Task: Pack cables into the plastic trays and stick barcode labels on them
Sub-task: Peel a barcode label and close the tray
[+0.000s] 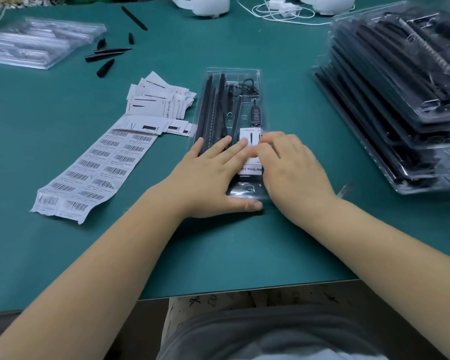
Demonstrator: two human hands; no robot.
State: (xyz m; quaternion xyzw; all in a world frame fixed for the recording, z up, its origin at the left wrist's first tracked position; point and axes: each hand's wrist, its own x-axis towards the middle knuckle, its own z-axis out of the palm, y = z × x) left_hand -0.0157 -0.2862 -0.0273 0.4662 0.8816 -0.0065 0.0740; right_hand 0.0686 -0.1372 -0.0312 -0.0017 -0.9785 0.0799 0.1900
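A clear plastic tray lies lengthwise on the green desk, its near end under both hands. It holds long black light bars, a coiled black cable and a small black controller. A white printed label sits on the tray's near part, between the two hands.

The left hand lies flat on the tray with straight, spread fingers pressing down, its thumb along the tray's near edge. The right hand rests on the tray's right side, fingers reaching onto the label; blur hides whether they press or pinch it.

Just left of the left hand lies a sheet of barcode labels, and beyond it a fanned pile of white printed cards. Farther left are loose black pointed pieces and a stack of empty clear trays. Right of the right hand stands a tall stack of packed trays. Beyond the hands, at the desk's far edge, lie white cords.
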